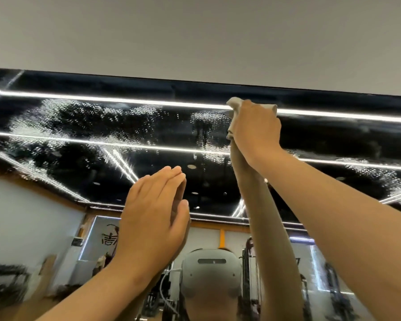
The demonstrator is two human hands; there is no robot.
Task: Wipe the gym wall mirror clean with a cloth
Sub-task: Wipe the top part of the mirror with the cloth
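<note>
The wall mirror [79,158] fills the view below a pale wall and reflects a dark ceiling with light strips. Wet droplets and streaks cover its upper left part. My right hand [256,133] is raised near the mirror's top edge and grips a bunched pale cloth [235,105] against the glass. My left hand [153,218] lies flat on the mirror lower down, fingers straight and together. Reflections of both arms meet the hands at the glass.
The mirror's top edge [195,81] runs across under the plain wall [195,31]. Low in the glass are reflections of gym machines [333,286] and of the head-worn camera [211,272].
</note>
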